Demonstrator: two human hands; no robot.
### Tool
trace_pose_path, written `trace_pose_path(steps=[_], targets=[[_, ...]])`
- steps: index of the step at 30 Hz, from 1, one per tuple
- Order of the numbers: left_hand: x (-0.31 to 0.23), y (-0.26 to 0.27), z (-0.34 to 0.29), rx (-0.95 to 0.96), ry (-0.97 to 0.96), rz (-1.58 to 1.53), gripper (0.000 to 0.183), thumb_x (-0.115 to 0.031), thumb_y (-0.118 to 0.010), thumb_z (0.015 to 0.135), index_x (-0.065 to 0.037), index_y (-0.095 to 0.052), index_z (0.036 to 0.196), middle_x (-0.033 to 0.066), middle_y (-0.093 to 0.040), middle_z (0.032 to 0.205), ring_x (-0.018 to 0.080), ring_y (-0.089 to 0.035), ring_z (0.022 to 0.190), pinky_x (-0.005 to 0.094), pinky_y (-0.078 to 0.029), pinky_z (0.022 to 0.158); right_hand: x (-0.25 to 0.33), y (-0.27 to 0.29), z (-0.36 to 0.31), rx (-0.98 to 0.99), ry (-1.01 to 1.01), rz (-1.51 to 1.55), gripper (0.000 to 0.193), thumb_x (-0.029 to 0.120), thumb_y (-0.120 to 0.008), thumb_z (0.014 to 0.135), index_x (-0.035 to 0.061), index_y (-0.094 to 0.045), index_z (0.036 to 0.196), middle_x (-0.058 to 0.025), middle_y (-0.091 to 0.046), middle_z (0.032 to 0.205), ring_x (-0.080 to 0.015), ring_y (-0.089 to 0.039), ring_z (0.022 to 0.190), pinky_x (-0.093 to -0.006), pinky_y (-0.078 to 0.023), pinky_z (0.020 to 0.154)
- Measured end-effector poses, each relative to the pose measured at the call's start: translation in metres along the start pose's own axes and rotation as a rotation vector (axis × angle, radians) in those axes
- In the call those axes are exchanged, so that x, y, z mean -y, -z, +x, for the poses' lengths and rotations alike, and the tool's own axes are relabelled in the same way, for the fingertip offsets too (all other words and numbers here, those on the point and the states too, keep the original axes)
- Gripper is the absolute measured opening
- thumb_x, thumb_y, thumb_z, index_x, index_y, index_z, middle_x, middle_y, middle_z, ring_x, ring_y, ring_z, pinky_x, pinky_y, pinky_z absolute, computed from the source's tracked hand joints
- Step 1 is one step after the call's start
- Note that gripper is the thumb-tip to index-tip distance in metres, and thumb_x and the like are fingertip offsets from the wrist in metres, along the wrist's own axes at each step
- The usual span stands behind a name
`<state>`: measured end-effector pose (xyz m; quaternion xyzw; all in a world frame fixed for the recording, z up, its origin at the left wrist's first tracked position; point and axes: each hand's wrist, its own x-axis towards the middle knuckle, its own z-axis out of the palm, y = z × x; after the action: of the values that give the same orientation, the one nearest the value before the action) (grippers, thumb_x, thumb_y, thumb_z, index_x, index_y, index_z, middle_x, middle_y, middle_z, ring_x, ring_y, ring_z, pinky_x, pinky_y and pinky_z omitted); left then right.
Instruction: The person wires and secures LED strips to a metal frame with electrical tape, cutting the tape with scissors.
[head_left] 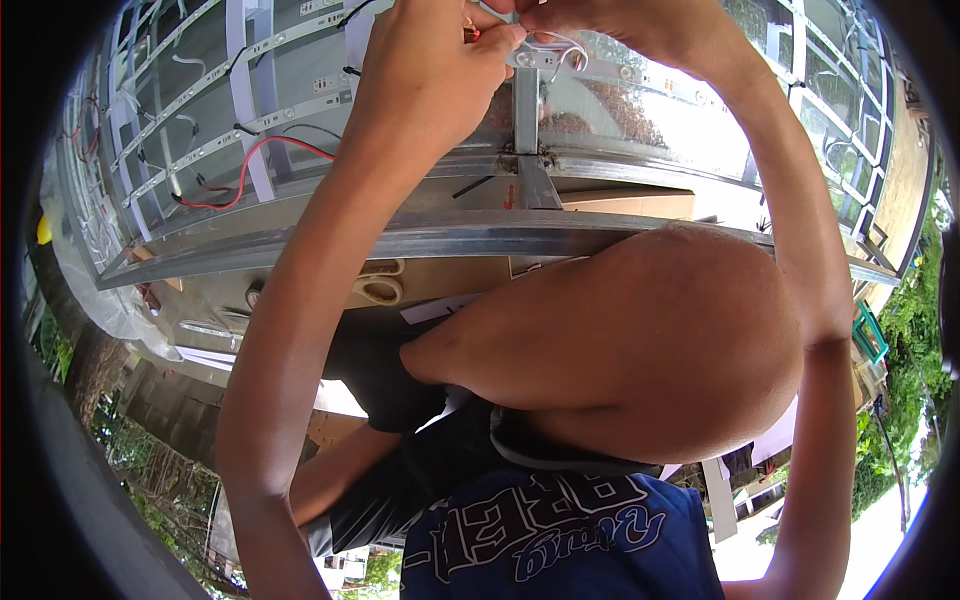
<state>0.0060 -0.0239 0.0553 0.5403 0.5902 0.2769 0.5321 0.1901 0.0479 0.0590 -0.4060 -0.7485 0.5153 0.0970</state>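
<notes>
Both my hands are raised together at the top edge, over a metal frame strung with LED strips. My left hand (435, 65) is closed in a pinch around thin wires, with a bit of red showing between its fingers. My right hand (650, 35) pinches close beside it, its fingertips partly cut off by the picture's edge. From between the fingertips a thin white wire (575, 55) curls out to the right. Just below the hands runs an LED strip (625, 72). Left of my left forearm, a red wire (245, 170) loops down from the frame.
A metal bar (430, 240) of the frame crosses in front of my bent knee (690, 330). Several LED strips (190, 155) span the frame's left side. Below the bar, tan loop-shaped handles (380, 290) lie on cardboard (470, 275). Clear plastic sheeting (110, 305) hangs at the left.
</notes>
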Motion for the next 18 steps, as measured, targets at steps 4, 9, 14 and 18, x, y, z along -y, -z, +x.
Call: trace_pose_path(steps=[4, 9, 14, 18], targets=[[0.013, 0.002, 0.006, 0.023, 0.02, -0.057, 0.013, 0.007, -0.062, 0.095, 0.004, -0.053, 0.103, 0.0124, -0.069, 0.085, 0.0135, -0.067, 0.071, 0.0266, -0.054, 0.062, -0.004, -0.007, -0.003, -0.036, 0.063, -0.085, 0.014, 0.004, -0.078, 0.086, -0.0035, -0.076, 0.097, -0.0146, -0.077, 0.086, -0.0199, -0.076, 0.08, -0.0324, -0.059, 0.07], [0.005, 0.001, 0.004, 0.002, 0.07, -0.152, 0.017, 0.007, -0.062, 0.094, 0.005, -0.052, 0.107, 0.0152, -0.069, 0.088, 0.0161, -0.068, 0.073, 0.0263, -0.053, 0.06, 0.008, -0.007, -0.013, -0.065, 0.236, -0.276, 0.009, 0.003, -0.074, 0.088, -0.0047, -0.074, 0.092, -0.0189, -0.076, 0.086, -0.0295, -0.075, 0.08, -0.0375, -0.058, 0.071], [-0.002, 0.001, 0.006, -0.019, 0.22, -0.216, 0.023, 0.005, -0.063, 0.093, 0.005, -0.05, 0.112, 0.0163, -0.069, 0.091, 0.0172, -0.069, 0.074, 0.0264, -0.052, 0.059, 0.007, -0.004, -0.012, -0.016, 0.27, -0.291, 0.01, 0.004, -0.071, 0.09, -0.0041, -0.074, 0.097, -0.0192, -0.076, 0.087, -0.0321, -0.074, 0.08, -0.0392, -0.057, 0.071], [-0.006, 0.003, 0.008, 0.004, 0.283, -0.208, 0.024, 0.004, -0.063, 0.093, 0.004, -0.05, 0.114, 0.0166, -0.069, 0.092, 0.0169, -0.069, 0.074, 0.0262, -0.051, 0.057, -0.013, -0.003, -0.005, 0.022, 0.314, -0.202, 0.013, 0.004, -0.07, 0.091, -0.0045, -0.074, 0.101, -0.0199, -0.076, 0.089, -0.0323, -0.074, 0.081, -0.0396, -0.058, 0.072]])
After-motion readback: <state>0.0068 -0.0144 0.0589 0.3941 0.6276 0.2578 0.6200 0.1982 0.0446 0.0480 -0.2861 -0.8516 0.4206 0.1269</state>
